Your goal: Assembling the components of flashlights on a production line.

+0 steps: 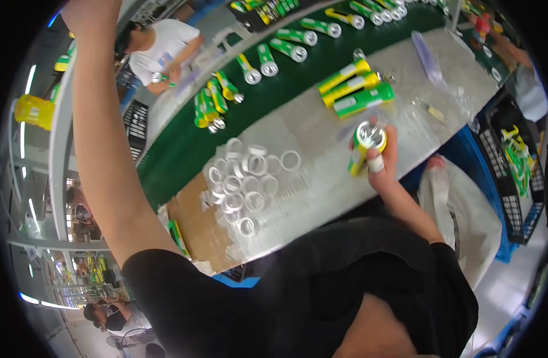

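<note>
My right hand (388,161) is closed around a green and yellow flashlight (358,156), its silver reflector end turned up toward me. A white cover wraps one of that hand's fingertips. Just beyond it, three flashlights lie side by side on the bench; the nearest is a green flashlight (364,101). My left arm is raised far up on the left, and my left hand (90,15) is cut off by the picture's upper edge, so its fingers are hidden. A pile of white plastic rings (254,201) lies on the bench between my arms.
Behind the bench (322,197) runs a green conveyor belt (181,149) carrying several flashlights. Cardboard (196,218) covers the bench's left end. Clear plastic wrap (428,59) lies at the far right. Black crates (505,161) stand right. A co-worker (166,51) sits across the belt.
</note>
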Available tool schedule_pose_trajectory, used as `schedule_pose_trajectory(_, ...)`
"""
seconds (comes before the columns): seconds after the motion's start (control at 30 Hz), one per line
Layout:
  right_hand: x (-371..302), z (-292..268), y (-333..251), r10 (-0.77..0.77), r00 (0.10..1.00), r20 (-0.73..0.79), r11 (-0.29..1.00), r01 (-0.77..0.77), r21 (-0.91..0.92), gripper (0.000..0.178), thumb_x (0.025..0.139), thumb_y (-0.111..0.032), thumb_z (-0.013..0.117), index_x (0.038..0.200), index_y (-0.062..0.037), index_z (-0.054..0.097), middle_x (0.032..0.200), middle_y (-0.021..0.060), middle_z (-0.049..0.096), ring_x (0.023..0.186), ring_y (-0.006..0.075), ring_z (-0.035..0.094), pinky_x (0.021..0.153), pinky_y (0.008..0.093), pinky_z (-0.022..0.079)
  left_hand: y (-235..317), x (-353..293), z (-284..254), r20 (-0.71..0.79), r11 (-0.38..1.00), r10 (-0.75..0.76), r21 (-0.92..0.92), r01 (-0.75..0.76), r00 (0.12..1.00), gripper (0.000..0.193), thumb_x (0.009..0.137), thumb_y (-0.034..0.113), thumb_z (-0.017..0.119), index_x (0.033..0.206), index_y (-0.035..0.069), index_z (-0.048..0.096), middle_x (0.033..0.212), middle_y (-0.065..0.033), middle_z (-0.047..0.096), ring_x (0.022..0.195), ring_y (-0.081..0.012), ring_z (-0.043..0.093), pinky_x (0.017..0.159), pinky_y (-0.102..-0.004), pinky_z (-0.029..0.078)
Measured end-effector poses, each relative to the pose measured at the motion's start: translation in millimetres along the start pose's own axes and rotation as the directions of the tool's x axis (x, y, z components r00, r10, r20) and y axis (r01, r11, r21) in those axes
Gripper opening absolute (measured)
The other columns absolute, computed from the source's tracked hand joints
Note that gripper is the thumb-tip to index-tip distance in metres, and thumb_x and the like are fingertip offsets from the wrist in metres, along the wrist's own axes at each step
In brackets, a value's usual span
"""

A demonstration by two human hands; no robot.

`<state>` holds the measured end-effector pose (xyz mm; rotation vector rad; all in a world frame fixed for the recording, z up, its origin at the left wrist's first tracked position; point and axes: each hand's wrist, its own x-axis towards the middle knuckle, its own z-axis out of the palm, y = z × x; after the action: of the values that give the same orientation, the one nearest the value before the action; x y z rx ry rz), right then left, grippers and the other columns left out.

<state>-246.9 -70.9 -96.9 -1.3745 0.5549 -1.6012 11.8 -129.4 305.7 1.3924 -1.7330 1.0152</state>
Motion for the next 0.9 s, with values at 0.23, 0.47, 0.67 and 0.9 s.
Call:
schedule_pose_trajectory(0.23,17.3,-24.1,-30.7,0.04,0.979,-0.199,0.999,-0.047,-0.027,0.062,0.096,-0.051,0.049,0.133,-0.0025,0.035,0.086,0.0144,0.058,0.073,0.0205,0.058,0.066,0.0312,0.046,110.6,-283.6,120.3,0.617,0.782,0.284,-0.592,0.195,0.734,0.05,0.075,0.029,0.077,0.115,0.004,0.063,0.116,-0.0151,0.061,0.108,-0.0315,0.059,0.091,-0.0383,0.049)
schedule_pose_trajectory(0.47,5.1,-20.2,-35.4,0.069,0.986,-0.151,0.997,-0.071,-0.008,0.065,0.095,-0.05,0.052,0.136,-0.0027,0.034,0.092,0.0133,0.058,0.074,0.0204,0.059,0.067,0.0315,0.048,156.0,-352.6,152.7,0.676,0.712,0.115,-0.567,0.415,0.728,0.057,0.075,0.027,0.079,0.121,0.001,0.059,0.119,-0.0161,0.059,0.111,-0.0327,0.055,0.093,-0.0395,0.046)
schedule_pose_trajectory(0.67,8.3,-9.1,-36.8,0.123,0.992,0.014,0.992,-0.123,0.018,0.066,0.092,-0.047,0.059,0.135,-0.0014,0.035,0.095,0.0121,0.059,0.079,0.0199,0.062,0.069,0.0318,0.05,145.9,-353.6,149.9,0.685,0.633,0.047,-0.583,0.509,0.727,0.051,0.076,0.022,0.079,0.118,0.001,0.062,0.11,-0.0121,0.061,0.099,-0.0258,0.058,0.083,-0.0341,0.049)
schedule_pose_trajectory(0.9,12.1,6.2,-26.0,0.248,0.929,0.275,0.958,-0.277,0.071,0.063,0.088,-0.036,0.067,0.135,-0.003,0.04,0.106,0.0084,0.057,0.086,0.0156,0.06,0.074,0.03,0.052,134.3,-304.8,69.1,0.554,0.386,-0.085,-0.748,0.54,0.828,0.043,0.083,0.009,0.069,0.124,0.002,0.06,0.107,-0.0122,0.058,0.096,-0.0235,0.055,0.079,-0.0317,0.047)
